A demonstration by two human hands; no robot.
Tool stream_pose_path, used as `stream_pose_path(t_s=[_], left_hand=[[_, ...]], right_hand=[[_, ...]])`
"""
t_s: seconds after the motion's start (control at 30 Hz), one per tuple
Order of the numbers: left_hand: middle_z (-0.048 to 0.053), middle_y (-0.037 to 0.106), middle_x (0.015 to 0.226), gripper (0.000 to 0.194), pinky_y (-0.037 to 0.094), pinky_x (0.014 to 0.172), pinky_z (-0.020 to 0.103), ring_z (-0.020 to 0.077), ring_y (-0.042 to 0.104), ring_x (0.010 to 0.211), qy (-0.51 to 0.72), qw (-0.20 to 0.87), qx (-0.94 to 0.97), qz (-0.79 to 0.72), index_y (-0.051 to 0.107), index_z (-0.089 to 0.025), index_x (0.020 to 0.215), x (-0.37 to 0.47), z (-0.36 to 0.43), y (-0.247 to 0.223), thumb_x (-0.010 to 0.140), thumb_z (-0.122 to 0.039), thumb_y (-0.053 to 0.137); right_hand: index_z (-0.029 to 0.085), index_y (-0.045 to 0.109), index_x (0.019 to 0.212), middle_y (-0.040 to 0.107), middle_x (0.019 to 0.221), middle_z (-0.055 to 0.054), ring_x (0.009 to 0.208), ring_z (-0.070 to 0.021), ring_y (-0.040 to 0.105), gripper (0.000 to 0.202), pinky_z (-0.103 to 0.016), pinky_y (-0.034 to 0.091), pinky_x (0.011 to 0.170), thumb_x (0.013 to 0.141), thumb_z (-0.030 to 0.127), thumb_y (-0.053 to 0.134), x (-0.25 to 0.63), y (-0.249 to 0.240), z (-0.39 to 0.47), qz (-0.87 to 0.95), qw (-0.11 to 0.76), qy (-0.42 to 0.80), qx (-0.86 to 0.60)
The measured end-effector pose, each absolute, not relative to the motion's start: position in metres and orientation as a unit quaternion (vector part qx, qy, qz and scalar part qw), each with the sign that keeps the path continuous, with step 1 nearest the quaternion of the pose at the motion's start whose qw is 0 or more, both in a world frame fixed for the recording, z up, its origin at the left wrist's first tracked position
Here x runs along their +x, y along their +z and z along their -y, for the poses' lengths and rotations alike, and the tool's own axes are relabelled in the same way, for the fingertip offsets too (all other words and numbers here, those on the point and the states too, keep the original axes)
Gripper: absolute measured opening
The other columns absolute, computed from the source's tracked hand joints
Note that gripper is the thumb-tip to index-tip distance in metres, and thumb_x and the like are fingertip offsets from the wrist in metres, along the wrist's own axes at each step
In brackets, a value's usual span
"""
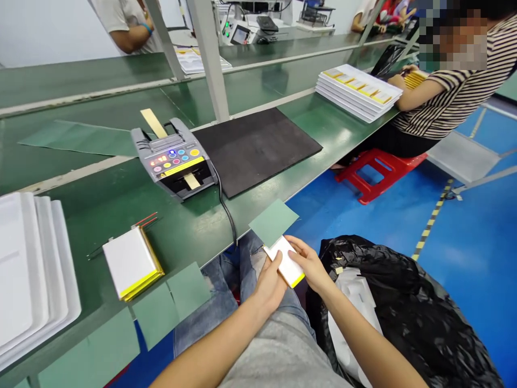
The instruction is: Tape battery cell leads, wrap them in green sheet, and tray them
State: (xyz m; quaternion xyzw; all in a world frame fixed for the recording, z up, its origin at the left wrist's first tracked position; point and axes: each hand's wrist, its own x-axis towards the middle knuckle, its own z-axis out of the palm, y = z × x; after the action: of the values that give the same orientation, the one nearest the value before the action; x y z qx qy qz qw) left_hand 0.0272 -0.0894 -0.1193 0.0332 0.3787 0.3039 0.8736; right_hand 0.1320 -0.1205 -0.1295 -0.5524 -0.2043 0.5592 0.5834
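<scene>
The cell point(286, 262), a flat white pouch with a yellow edge, sat over the person's lap below the bench point(121, 194). It looked light, stiffish, easily dented, best held by its edges. The left hand point(270, 284) and right hand point(311, 264) pinched it, fingers loosely curled.

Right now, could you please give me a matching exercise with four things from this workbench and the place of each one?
Things:
1. white flat cell
2. tape dispenser
3. black mat
4. red stool

Places:
A. on the blue floor, under the seated co-worker
B. on the bench, right of the tape dispenser
C. between the left hand and the right hand, above the lap
D. on the bench, with a strip of tape sticking out

Pairs: 1-C, 2-D, 3-B, 4-A
</scene>
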Motion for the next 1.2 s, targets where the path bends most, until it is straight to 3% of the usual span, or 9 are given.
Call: stream_pose_path(t_s=[0.2, 0.87, 1.03, 1.2], left_hand=[[0.01, 0.07, 0.108, 0.037, 0.049, 0.095, 0.035, 0.0191, 0.067, 0.097, 0.33, 0.868, 0.019, -0.371, 0.05, -0.018, 0.125, 0.038, 0.083, -0.109, 0.088, -0.019, 0.055], [0.008, 0.068, 0.114, 0.034, 0.049, 0.094, 0.034, 0.0176, 0.065, 0.1, 0.351, 0.859, 0.005, -0.372, 0.052, -0.02, 0.123, 0.044, 0.081, -0.1, 0.089, -0.023, 0.054], [0.013, 0.068, 0.11, 0.039, 0.053, 0.087, 0.035, 0.0216, 0.066, 0.095, 0.319, 0.861, 0.0, -0.397, 0.057, -0.014, 0.117, 0.045, 0.077, -0.096, 0.088, -0.04, 0.053], [0.012, 0.068, 0.109, 0.035, 0.056, 0.077, 0.033, 0.0192, 0.068, 0.085, 0.315, 0.837, 0.001, -0.447, 0.057, -0.014, 0.114, 0.05, 0.071, -0.085, 0.09, -0.038, 0.051]], right_hand=[[0.022, 0.065, 0.106, 0.068, 0.11, -0.007, 0.101, -0.0257, 0.062, 0.045, -0.039, 0.046, 0.089, 0.064, 0.035, 0.078, 0.148, -0.12, 0.109, 0.211, 0.577, 0.558, -0.557], [0.02, 0.068, 0.099, 0.07, 0.106, -0.006, 0.093, -0.0242, 0.065, 0.04, -0.037, 0.049, 0.083, 0.063, 0.033, 0.077, 0.155, -0.109, 0.099, 0.224, 0.553, 0.564, -0.571], [0.02, 0.068, 0.098, 0.071, 0.1, -0.005, 0.088, -0.0232, 0.066, 0.039, -0.037, 0.049, 0.081, 0.061, 0.031, 0.078, 0.155, -0.108, 0.099, 0.219, 0.55, 0.561, -0.579], [0.02, 0.068, 0.1, 0.072, 0.099, -0.005, 0.087, -0.023, 0.066, 0.04, -0.036, 0.049, 0.081, 0.062, 0.032, 0.077, 0.154, -0.099, 0.098, 0.22, 0.55, 0.565, -0.575]])
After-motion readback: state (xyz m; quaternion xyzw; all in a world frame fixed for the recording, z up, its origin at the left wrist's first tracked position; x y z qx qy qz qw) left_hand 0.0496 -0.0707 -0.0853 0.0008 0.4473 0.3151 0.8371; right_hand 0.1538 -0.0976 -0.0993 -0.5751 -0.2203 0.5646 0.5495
